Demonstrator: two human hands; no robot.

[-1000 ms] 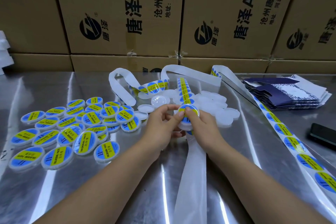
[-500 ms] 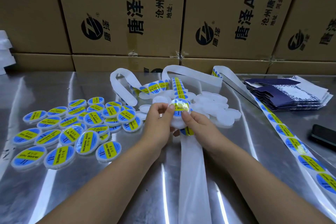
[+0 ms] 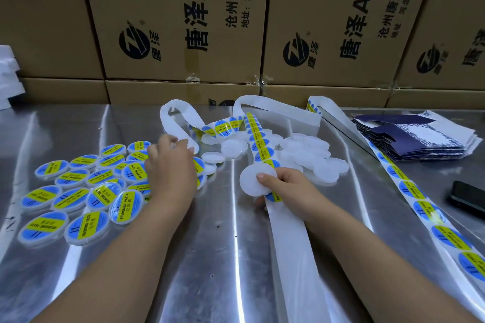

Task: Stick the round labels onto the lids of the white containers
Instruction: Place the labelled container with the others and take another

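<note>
Work at a labelling bench: the right hand (image 3: 288, 183) pinched a bare white container (image 3: 253, 181) against the label strip (image 3: 259, 144) mid-counter. The left hand (image 3: 170, 165) hung over the finished containers (image 3: 86, 191) at the left, and whether it held anything could not be told. The next label likely needed centring on the lid, then pressing flat from the middle outward. The shiny steel counter (image 3: 223, 257) stood before stacked cardboard boxes (image 3: 183, 21), and a phone (image 3: 467, 199) lay far right.

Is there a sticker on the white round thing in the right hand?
No, the white container in the right hand shows a plain white face.
</note>
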